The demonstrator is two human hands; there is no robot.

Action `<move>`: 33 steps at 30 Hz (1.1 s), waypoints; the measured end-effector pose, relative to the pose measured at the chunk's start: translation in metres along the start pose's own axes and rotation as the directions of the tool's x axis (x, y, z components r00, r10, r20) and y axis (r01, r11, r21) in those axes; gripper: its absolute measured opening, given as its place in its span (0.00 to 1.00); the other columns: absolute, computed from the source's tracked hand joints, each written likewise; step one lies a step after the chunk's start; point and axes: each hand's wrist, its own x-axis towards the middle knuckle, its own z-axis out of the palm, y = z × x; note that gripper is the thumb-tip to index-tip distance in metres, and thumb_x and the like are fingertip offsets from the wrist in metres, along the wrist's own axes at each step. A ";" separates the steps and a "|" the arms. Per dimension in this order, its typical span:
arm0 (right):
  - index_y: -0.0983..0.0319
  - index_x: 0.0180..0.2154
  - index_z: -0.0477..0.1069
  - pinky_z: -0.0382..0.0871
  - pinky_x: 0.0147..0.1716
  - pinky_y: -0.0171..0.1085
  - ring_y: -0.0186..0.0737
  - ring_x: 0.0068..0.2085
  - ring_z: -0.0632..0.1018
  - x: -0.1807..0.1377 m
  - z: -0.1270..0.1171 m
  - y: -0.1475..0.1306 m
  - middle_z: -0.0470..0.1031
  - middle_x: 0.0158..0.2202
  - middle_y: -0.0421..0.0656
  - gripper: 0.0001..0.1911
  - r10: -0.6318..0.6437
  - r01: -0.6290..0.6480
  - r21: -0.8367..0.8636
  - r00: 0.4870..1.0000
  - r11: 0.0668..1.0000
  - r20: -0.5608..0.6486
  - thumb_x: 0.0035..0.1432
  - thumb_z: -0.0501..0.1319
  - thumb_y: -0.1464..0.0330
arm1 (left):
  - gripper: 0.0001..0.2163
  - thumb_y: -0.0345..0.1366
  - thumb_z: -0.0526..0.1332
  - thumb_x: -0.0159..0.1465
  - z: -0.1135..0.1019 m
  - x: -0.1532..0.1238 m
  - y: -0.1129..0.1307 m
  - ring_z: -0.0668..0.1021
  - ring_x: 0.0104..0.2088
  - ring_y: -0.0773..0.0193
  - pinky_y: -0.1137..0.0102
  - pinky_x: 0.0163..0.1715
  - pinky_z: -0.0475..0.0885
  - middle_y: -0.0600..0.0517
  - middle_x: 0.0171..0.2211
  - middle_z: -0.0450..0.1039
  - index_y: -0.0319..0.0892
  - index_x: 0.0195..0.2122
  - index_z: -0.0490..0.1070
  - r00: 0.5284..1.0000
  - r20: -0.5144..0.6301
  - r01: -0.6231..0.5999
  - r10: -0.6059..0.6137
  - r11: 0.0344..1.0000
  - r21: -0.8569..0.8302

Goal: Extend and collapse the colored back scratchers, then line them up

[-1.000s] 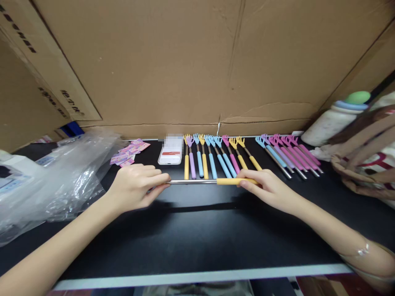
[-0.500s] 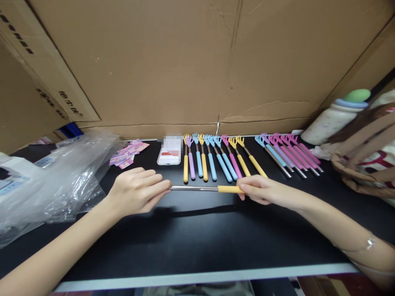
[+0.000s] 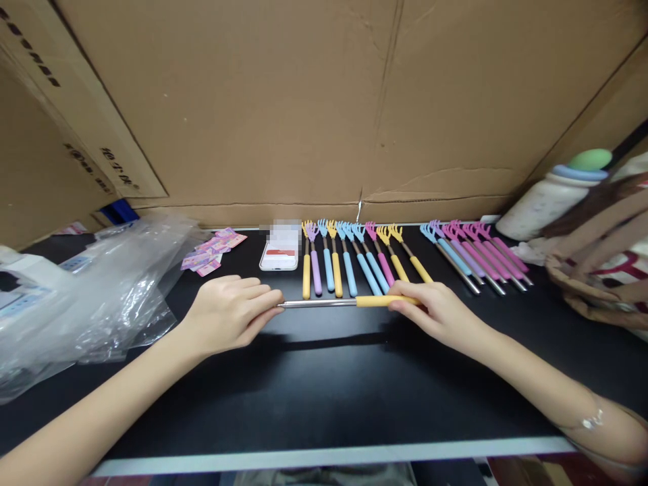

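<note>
A back scratcher with a bare metal rod and a yellow sleeve (image 3: 372, 301) is held level above the black table by both hands. My left hand (image 3: 230, 312) is closed around the metal end, and whatever head sits there is hidden in the fist. My right hand (image 3: 430, 305) grips the yellow sleeve between thumb and fingers. Just behind lies a row of back scratchers (image 3: 349, 273) in yellow, purple, blue and pink, claws pointing away. Farther right, a second group (image 3: 470, 260) has pink, blue and purple sleeves by the claws and bare metal ends facing me.
A phone (image 3: 278, 260) and small printed cards (image 3: 210, 253) lie left of the row. Clear plastic bags (image 3: 111, 304) cover the table's left side. A white bottle (image 3: 547, 202) leans at the right beside a brown bag (image 3: 582, 270). Cardboard (image 3: 273, 108) walls the back.
The held back scratcher has risen slightly. My right hand has turned and shifted its grip, so that more of the yellow sleeve shows. My left hand keeps its hold.
</note>
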 end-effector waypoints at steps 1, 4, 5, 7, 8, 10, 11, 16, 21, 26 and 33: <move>0.61 0.31 0.69 0.54 0.23 0.31 0.31 0.21 0.65 -0.001 0.001 0.000 0.67 0.21 0.37 0.17 -0.017 0.016 -0.038 1.000 0.999 -0.021 0.64 0.50 0.59 | 0.13 0.36 0.50 0.68 0.001 0.000 0.001 0.72 0.22 0.66 0.70 0.22 0.57 0.56 0.20 0.70 0.43 0.29 0.69 1.000 0.006 0.003 -0.002 1.000 -0.015; 0.60 0.32 0.69 0.55 0.23 0.31 0.31 0.20 0.66 -0.003 0.002 -0.002 0.69 0.22 0.38 0.15 -0.053 0.045 -0.123 0.996 0.991 -0.067 0.64 0.51 0.59 | 0.13 0.36 0.49 0.68 0.001 0.001 0.003 0.72 0.21 0.66 0.70 0.22 0.57 0.56 0.20 0.70 0.43 0.29 0.68 1.000 0.012 0.011 -0.011 0.999 -0.044; 0.60 0.32 0.69 0.55 0.24 0.31 0.31 0.21 0.66 -0.003 0.002 -0.003 0.70 0.22 0.38 0.15 -0.061 0.051 -0.134 0.995 0.990 -0.077 0.64 0.51 0.59 | 0.13 0.36 0.49 0.68 0.001 0.001 0.004 0.71 0.21 0.67 0.70 0.22 0.57 0.56 0.20 0.70 0.43 0.28 0.68 1.000 0.010 0.013 -0.012 0.999 -0.050; 0.60 0.32 0.69 0.55 0.24 0.31 0.31 0.21 0.67 -0.004 0.002 -0.004 0.70 0.23 0.38 0.14 -0.068 0.056 -0.130 0.993 0.990 -0.093 0.64 0.51 0.60 | 0.13 0.36 0.50 0.67 0.000 0.001 0.006 0.71 0.20 0.67 0.71 0.21 0.57 0.57 0.19 0.69 0.43 0.28 0.68 1.000 0.003 0.018 -0.018 0.998 -0.053; 0.60 0.32 0.69 0.55 0.24 0.31 0.31 0.21 0.67 -0.004 0.002 -0.004 0.70 0.22 0.38 0.14 -0.065 0.054 -0.116 0.994 0.992 -0.093 0.64 0.51 0.60 | 0.12 0.36 0.50 0.67 0.000 0.001 0.006 0.71 0.21 0.67 0.71 0.21 0.57 0.57 0.19 0.69 0.43 0.28 0.68 1.000 -0.004 0.020 -0.020 0.998 -0.052; 0.60 0.31 0.68 0.55 0.24 0.31 0.31 0.21 0.66 -0.003 0.002 -0.005 0.69 0.22 0.37 0.15 -0.047 0.041 -0.075 0.996 0.996 -0.082 0.64 0.50 0.60 | 0.11 0.36 0.51 0.67 -0.001 0.001 0.006 0.71 0.21 0.67 0.70 0.22 0.58 0.57 0.19 0.69 0.43 0.28 0.68 1.000 -0.021 0.018 -0.019 0.999 -0.047; 0.60 0.31 0.68 0.54 0.24 0.32 0.31 0.21 0.66 -0.003 0.001 -0.005 0.68 0.21 0.37 0.15 -0.035 0.032 -0.051 0.997 0.998 -0.071 0.64 0.50 0.60 | 0.11 0.36 0.52 0.66 -0.001 0.001 0.006 0.71 0.21 0.67 0.70 0.22 0.58 0.57 0.20 0.70 0.43 0.29 0.69 0.999 -0.029 0.016 -0.018 0.999 -0.043; 0.61 0.29 0.68 0.54 0.24 0.32 0.31 0.21 0.64 0.000 -0.001 -0.007 0.64 0.20 0.36 0.17 0.041 -0.043 0.071 0.999 0.997 0.028 0.63 0.50 0.58 | 0.11 0.36 0.52 0.66 -0.001 0.002 0.007 0.71 0.21 0.67 0.69 0.22 0.58 0.57 0.20 0.69 0.43 0.29 0.70 0.999 -0.054 0.004 -0.004 1.000 -0.003; 0.62 0.27 0.69 0.56 0.27 0.33 0.33 0.26 0.66 0.001 -0.003 -0.006 0.66 0.23 0.38 0.22 0.125 -0.170 0.223 0.971 0.960 0.202 0.63 0.48 0.55 | 0.12 0.35 0.53 0.67 0.000 0.003 0.010 0.70 0.21 0.68 0.69 0.23 0.57 0.57 0.18 0.67 0.43 0.27 0.70 0.997 -0.075 -0.032 0.036 0.998 0.053; 0.62 0.27 0.69 0.55 0.26 0.34 0.32 0.23 0.62 0.001 -0.003 -0.001 0.60 0.20 0.36 0.25 0.152 -0.276 0.345 0.926 0.897 0.346 0.62 0.48 0.51 | 0.12 0.35 0.53 0.67 0.000 0.003 0.016 0.69 0.21 0.68 0.69 0.23 0.56 0.56 0.18 0.66 0.43 0.26 0.69 0.995 -0.080 -0.056 0.063 0.994 0.092; 0.63 0.28 0.73 0.56 0.28 0.34 0.34 0.27 0.66 0.005 -0.002 -0.005 0.68 0.25 0.40 0.24 0.196 -0.246 0.263 0.959 0.933 0.205 0.61 0.50 0.53 | 0.11 0.35 0.52 0.67 0.002 0.004 0.016 0.71 0.22 0.67 0.69 0.23 0.57 0.56 0.19 0.68 0.43 0.28 0.68 0.999 -0.037 -0.012 0.014 0.999 0.046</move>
